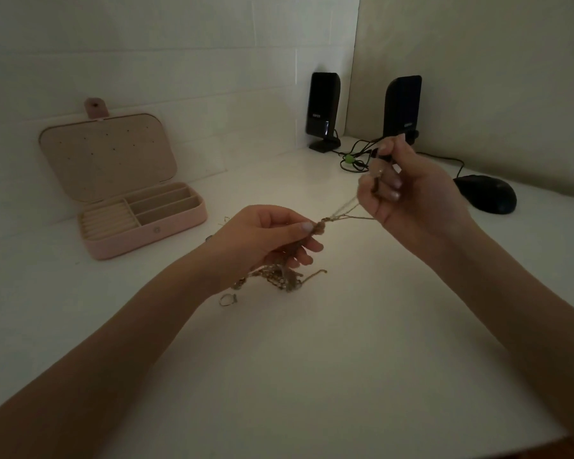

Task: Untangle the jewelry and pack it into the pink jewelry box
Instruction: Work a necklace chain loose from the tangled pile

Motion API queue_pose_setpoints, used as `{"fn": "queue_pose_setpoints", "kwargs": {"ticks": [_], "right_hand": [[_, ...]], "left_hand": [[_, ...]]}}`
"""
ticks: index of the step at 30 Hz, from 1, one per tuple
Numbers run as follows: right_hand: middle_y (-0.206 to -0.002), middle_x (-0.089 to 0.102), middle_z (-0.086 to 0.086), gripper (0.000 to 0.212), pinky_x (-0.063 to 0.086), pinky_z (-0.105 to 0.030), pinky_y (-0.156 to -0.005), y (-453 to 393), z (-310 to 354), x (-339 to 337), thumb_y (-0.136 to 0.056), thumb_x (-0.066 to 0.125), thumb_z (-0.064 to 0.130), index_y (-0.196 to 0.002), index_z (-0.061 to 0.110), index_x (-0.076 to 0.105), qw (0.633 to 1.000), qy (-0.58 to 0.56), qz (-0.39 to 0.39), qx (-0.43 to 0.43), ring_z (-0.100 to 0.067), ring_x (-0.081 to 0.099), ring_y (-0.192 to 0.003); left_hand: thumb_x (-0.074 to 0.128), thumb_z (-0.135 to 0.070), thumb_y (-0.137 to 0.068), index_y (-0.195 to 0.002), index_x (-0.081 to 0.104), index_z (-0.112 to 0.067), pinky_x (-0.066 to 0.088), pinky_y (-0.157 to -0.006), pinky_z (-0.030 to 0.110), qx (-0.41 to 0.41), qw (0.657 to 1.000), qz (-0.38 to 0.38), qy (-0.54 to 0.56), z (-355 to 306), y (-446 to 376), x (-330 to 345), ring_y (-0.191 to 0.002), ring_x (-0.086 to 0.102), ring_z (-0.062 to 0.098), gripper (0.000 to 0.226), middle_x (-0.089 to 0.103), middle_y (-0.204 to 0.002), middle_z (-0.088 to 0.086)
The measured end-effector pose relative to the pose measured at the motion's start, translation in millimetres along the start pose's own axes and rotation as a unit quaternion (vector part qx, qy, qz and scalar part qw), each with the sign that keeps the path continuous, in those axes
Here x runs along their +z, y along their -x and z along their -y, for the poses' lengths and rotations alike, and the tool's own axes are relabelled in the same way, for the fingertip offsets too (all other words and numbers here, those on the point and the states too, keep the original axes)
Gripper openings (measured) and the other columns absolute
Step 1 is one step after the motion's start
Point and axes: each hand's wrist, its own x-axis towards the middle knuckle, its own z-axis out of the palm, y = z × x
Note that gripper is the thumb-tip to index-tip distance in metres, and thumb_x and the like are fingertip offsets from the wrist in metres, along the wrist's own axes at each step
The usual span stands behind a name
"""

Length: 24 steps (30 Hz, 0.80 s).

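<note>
A tangle of gold chains [279,279] hangs from my left hand [265,240] down onto the white desk. My left thumb and fingers pinch the knot of the tangle. A thin chain strand [342,210] stretches up and to the right from the knot into my right hand [408,197], which grips it with curled fingers, raised above the desk. A small ring [227,299] lies on the desk just below the tangle. The pink jewelry box [140,207] stands open at the left, its lid leaning against the wall, its compartments showing nothing inside.
Two black speakers [323,107] [403,104] stand at the back by the wall, with black cables [355,157] between them. A black mouse [487,193] lies at the right. The desk's front edge [345,448] runs along the bottom.
</note>
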Motion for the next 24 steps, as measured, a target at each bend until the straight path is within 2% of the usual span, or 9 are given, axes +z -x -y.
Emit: {"fn": "queue_pose_setpoints", "kwargs": {"ticks": [3, 5, 7, 9, 12, 14, 17, 22, 24], "right_hand": [[-0.060, 0.027, 0.001, 0.024, 0.036, -0.018, -0.042, -1.0, 1.6, -1.9, -0.099, 0.045, 0.021, -0.079, 0.013, 0.055, 0.983, 0.185, -0.018, 0.001, -0.009, 0.026, -0.052], [-0.059, 0.032, -0.001, 0.026, 0.037, -0.018, -0.042, -1.2, -2.1, -2.4, -0.101, 0.044, 0.020, -0.080, 0.011, 0.058, 0.927, 0.373, -0.019, -0.027, -0.008, 0.031, -0.049], [-0.060, 0.036, 0.000, 0.027, 0.041, -0.018, -0.045, 0.0, -8.6, -1.0, -0.100, 0.047, 0.022, -0.081, 0.012, 0.063, 0.866, 0.500, 0.012, -0.028, -0.004, 0.036, -0.047], [-0.061, 0.040, 0.000, 0.025, 0.046, -0.018, -0.049, 1.0, -14.5, -0.4, -0.098, 0.050, 0.024, -0.084, 0.013, 0.068, 0.828, 0.558, 0.052, 0.006, -0.001, 0.039, -0.047], [-0.062, 0.043, -0.002, 0.019, 0.048, -0.017, -0.053, 1.0, -19.9, -0.7, -0.095, 0.056, 0.025, -0.087, 0.015, 0.071, 0.799, 0.593, 0.089, 0.053, -0.002, 0.042, -0.049], [-0.061, 0.051, 0.001, 0.013, 0.047, -0.016, -0.052, 1.2, -22.0, -0.1, -0.092, 0.061, 0.026, -0.088, 0.021, 0.072, 0.785, 0.607, 0.106, 0.060, -0.003, 0.045, -0.051], [-0.057, 0.058, 0.013, 0.010, 0.042, -0.016, -0.048, 2.8, -23.6, 2.5, -0.090, 0.063, 0.027, -0.085, 0.028, 0.071, 0.779, 0.612, 0.124, 0.057, -0.003, 0.044, -0.050], [-0.057, 0.053, 0.011, 0.005, 0.036, -0.019, -0.047, 3.0, -25.0, 2.7, -0.085, 0.069, 0.024, -0.084, 0.022, 0.073, 0.809, 0.571, 0.118, 0.074, -0.005, 0.041, -0.051], [-0.059, 0.052, 0.007, 0.004, 0.035, -0.018, -0.047, 3.0, -25.1, 1.2, -0.083, 0.071, 0.022, -0.083, 0.018, 0.071, 0.826, 0.547, 0.106, 0.085, -0.007, 0.041, -0.053]], "left_hand": [[0.054, -0.009, -0.094, -0.095, 0.068, -0.005, 0.054, -0.059, 0.019, 0.015, 0.999, -0.012, -0.041, -0.4, 0.7, -2.4, -0.077, 0.072, 0.016, 0.015, 0.075, -0.088, 0.007], [0.053, -0.008, -0.094, -0.093, 0.067, -0.003, 0.055, -0.061, 0.021, 0.024, 0.998, -0.024, -0.046, -1.8, 1.4, -2.7, -0.080, 0.073, 0.018, 0.015, 0.075, -0.086, 0.006], [0.053, -0.009, -0.095, -0.093, 0.066, -0.003, 0.057, -0.062, 0.023, 0.037, 0.998, -0.040, -0.039, -4.2, 1.9, -3.5, -0.081, 0.073, 0.020, 0.014, 0.075, -0.084, 0.006], [0.054, -0.009, -0.095, -0.092, 0.065, -0.003, 0.058, -0.059, 0.027, 0.055, 0.995, -0.063, -0.052, -5.4, 3.1, -3.5, -0.078, 0.073, 0.022, 0.013, 0.074, -0.083, 0.006], [0.057, -0.012, -0.094, -0.090, 0.065, -0.007, 0.054, -0.048, 0.027, 0.119, 0.965, -0.116, -0.202, -2.9, 6.1, -0.9, -0.062, 0.071, 0.018, 0.011, 0.073, -0.078, 0.001], [0.057, -0.011, -0.094, -0.091, 0.065, -0.006, 0.046, -0.040, 0.017, 0.151, 0.943, -0.136, -0.263, -1.0, 7.4, 2.0, -0.053, 0.068, 0.014, 0.010, 0.071, -0.077, -0.004], [0.056, -0.009, -0.095, -0.093, 0.064, -0.004, 0.039, -0.043, 0.007, 0.190, 0.926, -0.134, -0.298, -0.4, 7.3, 4.5, -0.048, 0.065, 0.010, 0.009, 0.069, -0.083, 0.000], [0.055, -0.010, -0.095, -0.094, 0.064, -0.008, 0.045, -0.048, 0.009, 0.213, 0.911, -0.135, -0.325, 0.5, 7.1, 5.2, -0.059, 0.067, 0.005, 0.008, 0.067, -0.081, -0.005], [0.057, -0.014, -0.094, -0.094, 0.066, -0.015, 0.053, -0.061, 0.016, 0.229, 0.895, -0.147, -0.354, 0.5, 6.6, 3.8, -0.070, 0.067, 0.001, 0.008, 0.067, -0.079, -0.013]]}}
